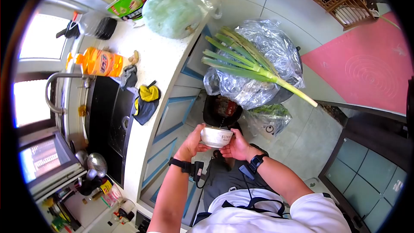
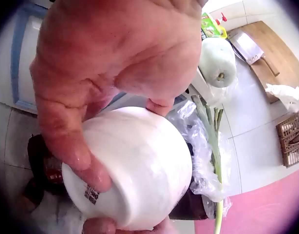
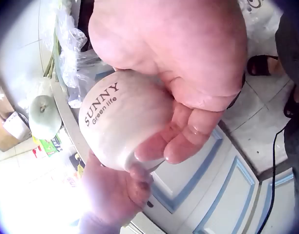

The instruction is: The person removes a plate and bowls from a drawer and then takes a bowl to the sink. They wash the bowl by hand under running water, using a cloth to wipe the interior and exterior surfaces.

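Observation:
A white bowl (image 1: pixel 214 138) printed with "SUNNY Green life" is held between both hands, tipped away from the body. My left hand (image 1: pixel 194 143) grips its left side; in the left wrist view, the fingers (image 2: pixel 93 173) reach its foot and the thumb lies near the rim. On the other side, my right hand (image 1: pixel 239 145) curls round the bowl, with fingers (image 3: pixel 181 141) under its base in the right wrist view. Just beyond the rim stands a dark bin (image 1: pixel 208 114) with rubbish in it. A thin trickle shows between the rim and the bin.
Leeks (image 1: pixel 258 71) lie on crumpled clear plastic (image 1: pixel 246 92) beyond the bin. To the left runs a white counter (image 1: pixel 166 69) with a sink (image 1: pixel 110 103), an orange bottle (image 1: pixel 103 62) and a wax gourd (image 1: pixel 170 15). A pink mat (image 1: pixel 362 67) lies at right.

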Available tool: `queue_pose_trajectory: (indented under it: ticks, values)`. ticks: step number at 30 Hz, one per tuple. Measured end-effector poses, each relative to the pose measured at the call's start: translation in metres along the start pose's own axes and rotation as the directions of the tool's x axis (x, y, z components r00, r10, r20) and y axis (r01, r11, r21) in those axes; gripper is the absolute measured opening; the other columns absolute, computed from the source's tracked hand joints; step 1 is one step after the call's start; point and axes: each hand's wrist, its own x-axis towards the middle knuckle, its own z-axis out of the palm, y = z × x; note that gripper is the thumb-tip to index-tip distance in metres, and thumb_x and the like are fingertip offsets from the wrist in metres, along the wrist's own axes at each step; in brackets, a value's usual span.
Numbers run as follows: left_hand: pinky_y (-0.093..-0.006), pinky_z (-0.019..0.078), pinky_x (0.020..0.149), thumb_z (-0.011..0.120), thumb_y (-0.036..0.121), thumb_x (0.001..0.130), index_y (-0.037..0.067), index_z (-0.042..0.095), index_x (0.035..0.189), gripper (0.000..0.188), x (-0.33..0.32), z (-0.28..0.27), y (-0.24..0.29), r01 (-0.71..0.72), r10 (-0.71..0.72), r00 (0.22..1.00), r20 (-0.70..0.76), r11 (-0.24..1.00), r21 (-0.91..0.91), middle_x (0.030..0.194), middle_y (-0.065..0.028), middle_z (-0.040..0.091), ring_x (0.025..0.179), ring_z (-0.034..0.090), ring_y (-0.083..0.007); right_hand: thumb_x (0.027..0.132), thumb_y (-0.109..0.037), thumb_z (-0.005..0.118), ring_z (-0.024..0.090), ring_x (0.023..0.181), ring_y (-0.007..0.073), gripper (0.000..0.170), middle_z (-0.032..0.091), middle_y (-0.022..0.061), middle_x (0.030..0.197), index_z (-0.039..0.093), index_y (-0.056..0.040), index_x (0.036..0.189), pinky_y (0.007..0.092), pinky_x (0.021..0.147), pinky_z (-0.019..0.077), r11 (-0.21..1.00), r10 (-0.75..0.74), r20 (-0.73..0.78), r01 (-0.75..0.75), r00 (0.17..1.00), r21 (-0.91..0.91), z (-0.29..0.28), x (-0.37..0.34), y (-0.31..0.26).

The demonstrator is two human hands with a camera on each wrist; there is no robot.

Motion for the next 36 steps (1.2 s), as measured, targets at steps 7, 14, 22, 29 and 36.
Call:
queue_pose_trajectory:
  ticks: [7, 14, 22, 29, 36]
  values:
    - [-0.0308, 0.0461, 0.064, 0.040, 0.064, 0.084, 0.010, 0.052, 0.118, 0.065, 0.009, 0.007, 0.036, 0.037, -0.032, 0.997, -0.068, 0.996, 0.084, 0.098, -0.0111, 0.065, 0.070, 0.064, -0.0224, 0.079, -0.073, 0.036, 0.064, 0.067, 0.0231, 0.080, 0.065, 0.0115, 0.079, 0.059, -0.0005, 0.101, 0.0355, 0.067, 0.0530, 0.996, 0.013, 0.020, -0.015, 1.000, 0.089, 0.000, 0.009, -0.018]
    - [-0.0298, 0.0453, 0.058, 0.042, 0.064, 0.084, 0.009, 0.056, 0.115, 0.064, 0.016, 0.004, 0.049, 0.026, -0.010, 0.993, -0.120, 0.991, 0.132, 0.095, -0.0103, 0.066, 0.062, 0.065, -0.0209, 0.079, -0.075, 0.035, 0.065, 0.068, 0.0230, 0.083, 0.066, 0.0122, 0.081, 0.059, 0.0010, 0.101, 0.0352, 0.068, 0.0537, 0.988, -0.020, 0.063, 0.010, 0.998, 0.157, 0.003, 0.019, -0.020]
    - [-0.0301, 0.0457, 0.059, 0.044, 0.064, 0.083, 0.008, 0.057, 0.114, 0.065, 0.023, 0.004, 0.056, 0.052, -0.024, 0.988, -0.155, 0.983, 0.178, 0.093, -0.0107, 0.066, 0.061, 0.065, -0.0211, 0.078, -0.077, 0.033, 0.065, 0.071, 0.0211, 0.085, 0.065, 0.0109, 0.084, 0.059, -0.0002, 0.103, 0.0343, 0.069, 0.0529, 0.981, -0.044, 0.123, 0.020, 0.991, 0.191, -0.003, 0.030, -0.015]
    - [-0.0297, 0.0449, 0.057, 0.043, 0.064, 0.082, 0.007, 0.059, 0.109, 0.065, 0.022, 0.010, 0.063, 0.034, 0.008, 0.985, -0.172, 0.970, 0.243, 0.088, -0.0105, 0.065, 0.060, 0.060, -0.0193, 0.078, -0.073, 0.034, 0.064, 0.071, 0.0240, 0.084, 0.066, 0.0132, 0.085, 0.061, 0.0029, 0.101, 0.0351, 0.072, 0.0521, 0.967, -0.074, 0.120, 0.042, 0.990, 0.252, -0.002, 0.032, -0.014]
    - [-0.0282, 0.0438, 0.055, 0.043, 0.062, 0.084, 0.006, 0.059, 0.109, 0.063, 0.018, 0.015, 0.068, 0.011, 0.045, 0.979, -0.199, 0.962, 0.271, 0.086, -0.0092, 0.064, 0.058, 0.058, -0.0180, 0.078, -0.071, 0.036, 0.065, 0.075, 0.0247, 0.082, 0.066, 0.0135, 0.089, 0.060, 0.0019, 0.105, 0.0350, 0.074, 0.0529, 0.959, -0.103, 0.149, 0.058, 0.983, 0.276, 0.000, 0.030, -0.014]
